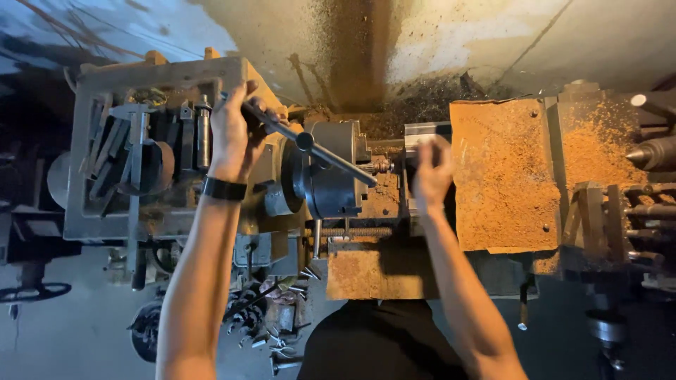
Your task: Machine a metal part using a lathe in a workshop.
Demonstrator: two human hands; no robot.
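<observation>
I stand over a metal lathe. My left hand (236,130), with a black band at the wrist, grips one end of a long steel chuck key (317,149) whose bar lies across the grey chuck (331,176). My right hand (429,172) reaches past the chuck to the tool post area (422,134), fingers curled and blurred; whether it holds anything is unclear. A small workpiece (380,167) sticks out of the chuck face between both hands.
The headstock tray (134,155) on the left holds several tools and bars. Orange-brown chips cover the carriage plates (503,176). The tailstock centre point (651,153) sits at far right. Loose tools lie on the floor (274,317) below.
</observation>
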